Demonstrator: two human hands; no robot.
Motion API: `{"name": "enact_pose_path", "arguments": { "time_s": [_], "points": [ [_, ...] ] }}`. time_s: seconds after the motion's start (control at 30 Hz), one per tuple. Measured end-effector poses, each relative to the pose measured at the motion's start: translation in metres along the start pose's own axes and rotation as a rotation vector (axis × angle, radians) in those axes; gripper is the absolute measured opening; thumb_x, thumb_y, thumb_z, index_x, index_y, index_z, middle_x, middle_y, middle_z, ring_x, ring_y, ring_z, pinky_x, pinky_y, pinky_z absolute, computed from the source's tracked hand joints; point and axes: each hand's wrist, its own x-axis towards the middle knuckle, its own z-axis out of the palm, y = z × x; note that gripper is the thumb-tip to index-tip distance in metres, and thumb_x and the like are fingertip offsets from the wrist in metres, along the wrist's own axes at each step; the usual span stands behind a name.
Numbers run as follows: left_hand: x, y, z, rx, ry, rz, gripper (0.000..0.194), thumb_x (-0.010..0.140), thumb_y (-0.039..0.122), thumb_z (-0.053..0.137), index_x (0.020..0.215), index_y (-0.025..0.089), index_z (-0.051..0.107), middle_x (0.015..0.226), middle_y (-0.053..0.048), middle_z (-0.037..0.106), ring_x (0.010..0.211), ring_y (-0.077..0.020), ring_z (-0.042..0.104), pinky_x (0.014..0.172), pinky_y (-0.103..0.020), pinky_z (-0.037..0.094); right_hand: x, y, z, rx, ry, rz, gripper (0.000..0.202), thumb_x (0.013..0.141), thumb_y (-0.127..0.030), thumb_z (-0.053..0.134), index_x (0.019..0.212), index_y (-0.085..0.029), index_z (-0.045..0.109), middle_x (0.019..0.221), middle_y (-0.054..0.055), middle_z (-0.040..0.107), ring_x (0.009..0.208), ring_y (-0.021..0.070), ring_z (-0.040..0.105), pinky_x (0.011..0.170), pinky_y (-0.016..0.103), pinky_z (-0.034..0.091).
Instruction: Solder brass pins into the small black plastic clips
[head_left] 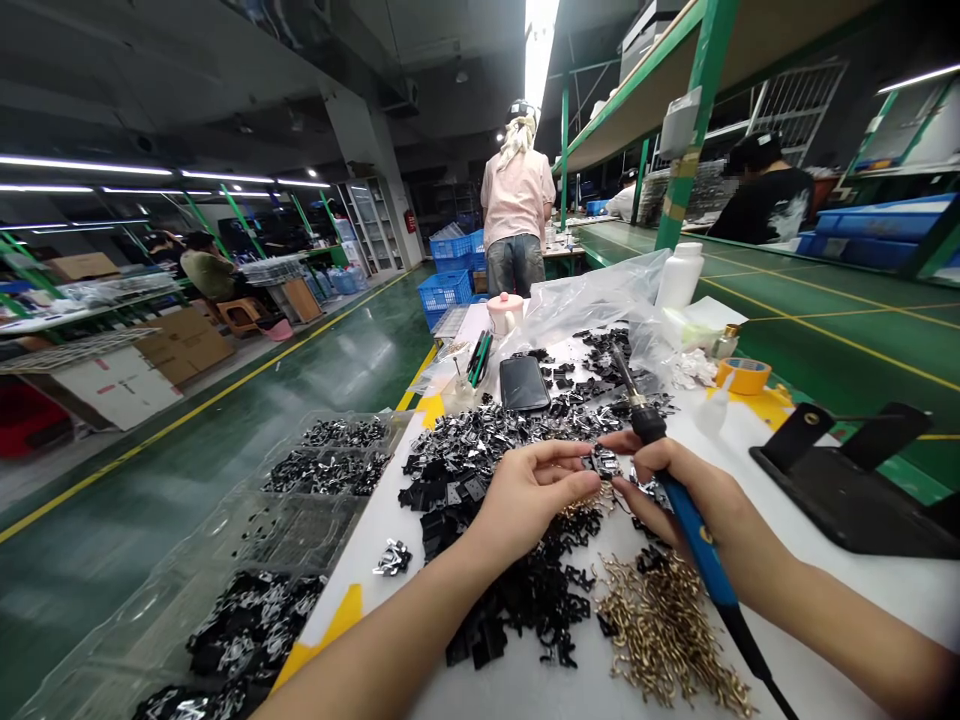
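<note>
Near the middle of the white worktop (409, 640), my left hand (529, 495) pinches a small black and silver metal part (604, 461). My right hand (694, 495) has a blue-handled soldering iron (694, 535) in its grip, its metal tip pointing up and away. The fingertips of that same hand touch the right side of the small part. Heaps of black and silver parts (480, 430) lie beyond and left of my hands. A pile of brass-coloured hooked pieces (664, 625) lies below my right hand. One small assembly (393, 558) sits apart at the left.
A clear compartment tray (292, 530) of parts is at the left edge. Beyond my hands are a dark phone (524, 383), a pink cup (505, 312), a white bottle (679, 277) and orange tape (742, 376). A black metal stand (855, 500) is at right. A person stands ahead.
</note>
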Motion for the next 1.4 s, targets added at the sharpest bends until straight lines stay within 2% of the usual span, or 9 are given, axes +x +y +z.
{"name": "enact_pose_path", "arguments": {
  "time_s": [0.17,0.3,0.5,0.77,0.9,1.03,1.23,1.4],
  "points": [
    [0.001,0.0,0.0,-0.213,-0.022,-0.123,0.037,0.065,0.022,0.076,0.099,0.013,0.064,0.084,-0.005,0.066,0.074,-0.0118,0.064,0.081,-0.029,0.05,0.0,0.002,0.0,0.029,0.003,0.001,0.016,0.084,-0.016,0.051,0.08,-0.023,0.037,0.096,0.007,0.056,0.103,0.0175,0.056,0.081,0.03,0.045],
    [0.001,0.001,-0.001,-0.241,-0.017,-0.155,0.033,0.068,0.02,0.074,0.098,0.012,0.064,0.085,-0.006,0.066,0.076,-0.0119,0.065,0.08,-0.025,0.05,-0.002,0.005,0.001,0.012,0.015,0.001,0.016,0.084,-0.016,0.051,0.08,-0.023,0.037,0.106,0.008,0.056,0.104,0.0166,0.055,0.081,0.029,0.045],
    [0.0,0.002,-0.002,-0.273,-0.025,-0.187,0.024,0.072,0.017,0.069,0.095,0.009,0.064,0.081,-0.005,0.065,0.076,-0.0113,0.065,0.081,-0.025,0.05,-0.003,0.008,0.003,0.001,0.008,-0.042,0.015,0.083,-0.015,0.051,0.082,-0.023,0.039,0.109,0.009,0.056,0.103,0.0159,0.056,0.079,0.027,0.046],
    [0.001,0.002,-0.002,-0.123,-0.001,-0.136,0.027,0.071,0.023,0.07,0.094,0.009,0.064,0.08,-0.007,0.067,0.069,-0.0107,0.064,0.075,-0.026,0.051,-0.001,0.006,0.0,-0.063,-0.031,-0.114,0.014,0.082,-0.01,0.047,0.081,-0.023,0.042,0.103,0.008,0.054,0.101,0.0197,0.055,0.077,0.032,0.046],
    [0.001,0.003,-0.001,-0.06,0.019,-0.123,0.021,0.069,0.021,0.071,0.085,0.01,0.064,0.072,-0.004,0.066,0.064,-0.0097,0.063,0.07,-0.025,0.052,0.0,0.004,0.0,-0.099,-0.062,-0.193,0.016,0.08,-0.007,0.045,0.08,-0.023,0.043,0.089,0.005,0.056,0.1,0.0225,0.055,0.075,0.034,0.045],
    [0.002,0.002,0.0,-0.031,0.035,-0.109,0.016,0.07,0.018,0.068,0.083,0.01,0.063,0.069,-0.003,0.063,0.06,-0.0089,0.061,0.067,-0.025,0.052,0.001,0.002,0.0,-0.092,-0.069,-0.207,0.02,0.08,-0.004,0.047,0.082,-0.023,0.043,0.08,0.002,0.055,0.097,0.022,0.055,0.076,0.035,0.043],
    [0.002,0.002,-0.001,-0.014,0.044,-0.103,0.013,0.072,0.018,0.065,0.084,0.012,0.063,0.07,0.0,0.061,0.059,-0.0081,0.061,0.068,-0.025,0.051,0.001,0.0,0.001,-0.057,-0.023,-0.239,0.02,0.079,-0.004,0.05,0.083,-0.022,0.042,0.098,0.006,0.056,0.106,0.022,0.052,0.08,0.036,0.043],
    [0.002,0.003,-0.001,0.01,0.031,-0.113,0.014,0.074,0.02,0.064,0.086,0.013,0.064,0.072,-0.001,0.062,0.061,-0.0096,0.062,0.071,-0.027,0.051,0.002,-0.002,0.0,-0.081,0.055,-0.285,0.021,0.077,-0.003,0.052,0.08,-0.021,0.042,0.099,0.007,0.056,0.1,0.0212,0.055,0.076,0.035,0.044]
  ]
}}
